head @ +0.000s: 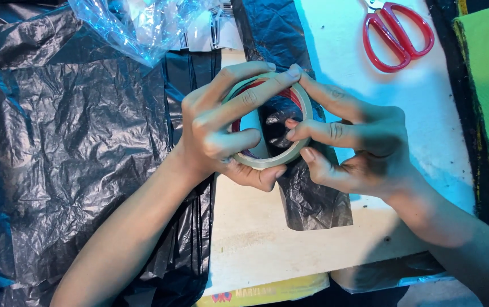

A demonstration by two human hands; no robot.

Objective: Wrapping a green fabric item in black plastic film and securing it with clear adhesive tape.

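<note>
While both wrists angle inward, left hand (pixel 219 133) and right hand (pixel 349 148) clamp one glossy tape ring (pixel 304 111); crinkled black plastic sheet (pixel 74 148) lies leftward.

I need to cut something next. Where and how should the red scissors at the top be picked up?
Probably by the two handle loops: they are the only part of the red scissors fully in view and lie flat on the white surface with bare space below. Come from above and the near side; the blades run off the top edge.

Single head-worn view, looked steeply down from above, sat close over the tabletop (pixel 256 239), facing away from the wearer
</note>
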